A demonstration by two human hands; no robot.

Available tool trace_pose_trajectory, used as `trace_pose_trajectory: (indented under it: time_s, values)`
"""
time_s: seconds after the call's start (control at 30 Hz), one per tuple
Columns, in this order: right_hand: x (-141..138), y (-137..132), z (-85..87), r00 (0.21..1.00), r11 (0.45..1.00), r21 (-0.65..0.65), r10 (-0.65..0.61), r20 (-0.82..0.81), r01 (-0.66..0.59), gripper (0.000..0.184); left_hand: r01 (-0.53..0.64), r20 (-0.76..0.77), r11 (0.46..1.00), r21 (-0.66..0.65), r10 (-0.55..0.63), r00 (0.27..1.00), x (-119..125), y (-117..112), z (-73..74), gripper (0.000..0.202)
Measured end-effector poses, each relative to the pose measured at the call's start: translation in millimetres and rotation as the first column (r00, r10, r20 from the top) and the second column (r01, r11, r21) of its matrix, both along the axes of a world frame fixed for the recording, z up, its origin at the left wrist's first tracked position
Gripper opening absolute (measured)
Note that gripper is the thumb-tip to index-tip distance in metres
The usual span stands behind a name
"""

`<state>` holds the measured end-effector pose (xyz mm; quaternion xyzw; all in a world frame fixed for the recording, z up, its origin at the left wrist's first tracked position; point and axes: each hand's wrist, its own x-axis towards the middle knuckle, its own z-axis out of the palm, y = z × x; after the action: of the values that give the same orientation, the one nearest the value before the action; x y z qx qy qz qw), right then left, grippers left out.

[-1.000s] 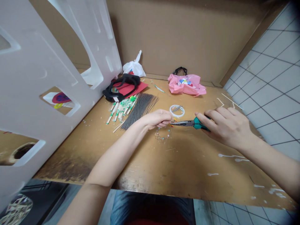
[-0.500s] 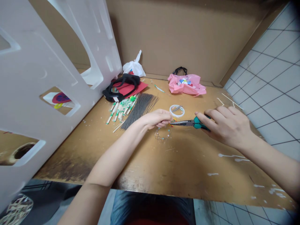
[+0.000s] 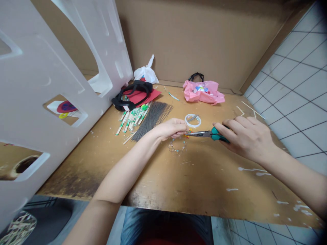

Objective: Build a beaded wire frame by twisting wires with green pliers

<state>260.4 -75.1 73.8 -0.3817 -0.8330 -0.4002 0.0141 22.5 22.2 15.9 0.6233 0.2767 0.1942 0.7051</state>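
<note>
Fingers of the left hand are curled in and pinched together on a small wire piece with tiny coloured bits, held just above the wooden table. Exact form of that piece is too small to tell. Right hand is clenched around the teal handles of long-nose pliers; index finger lies stretched along the upper handle. Plier tips point left and meet the wire piece right at the left fingertips; whether the tips actually clamp it cannot be told. Beaded wire loop lies flat on the table directly under and just in front of the two hands, apart from them. White ring lies just behind the plier tips. Bundle of thin dark rods sits beside the left hand, with green-and-white sticks to its left. Pink bag and white bag rest near the back wall, well apart from the hands.
</note>
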Motion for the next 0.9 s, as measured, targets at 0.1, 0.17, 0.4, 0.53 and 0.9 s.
trace_pose_trajectory:
  time_s: [0.1,0.17,0.4,0.53,0.9]
  values:
    - [-4.4,0.0,5.0,0.987,0.968,-0.23,-0.123,-0.103,0.096,0.016,-0.086,-0.055,0.945,0.315,0.109,0.992,0.4,-6.3,2.9,0.016]
    - [-6.0,1.8,11.1,0.944,0.862,-0.477,-0.283,-0.167,0.174,0.011,-0.11,-0.057,0.865,0.49,0.157,0.986,0.7,-12.2,6.6,0.018]
    - [1.3,13.1,19.9,0.731,0.307,-0.945,-0.669,-0.131,0.111,0.002,-0.045,-0.07,0.762,0.646,0.117,0.991,0.8,-21.8,16.0,0.02]
    - [5.0,12.4,12.8,0.717,0.301,-0.954,-0.668,-0.2,0.013,0.008,-0.035,-0.066,0.794,0.607,0.095,0.993,1.0,-15.3,9.3,0.021]
    - [22.8,-0.1,-11.9,0.642,0.432,-0.892,-0.724,-0.253,0.135,0.027,0.084,0.03,0.962,0.258,-0.095,0.995,-6.4,0.3,3.1,0.02]
